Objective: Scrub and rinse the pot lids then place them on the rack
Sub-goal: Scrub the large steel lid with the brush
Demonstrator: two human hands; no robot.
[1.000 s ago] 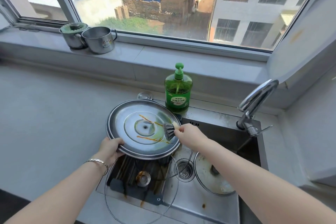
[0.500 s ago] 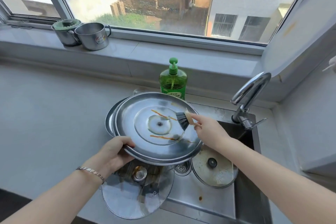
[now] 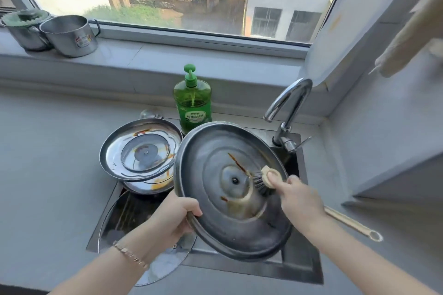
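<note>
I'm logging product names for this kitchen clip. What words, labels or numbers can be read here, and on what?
Green soap bottle, white label: a line of Chinese characters, too blurred to read with certainty.
Steel mug, coloured sticker: too small and blurred to read.
No other text is visible.

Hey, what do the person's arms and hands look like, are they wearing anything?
Both forearms are bare, with no sleeves in view and no gloves. The left hand has a thin, gold-toned link bracelet at its wrist. The right hand shows no ring, watch or band.
</note>
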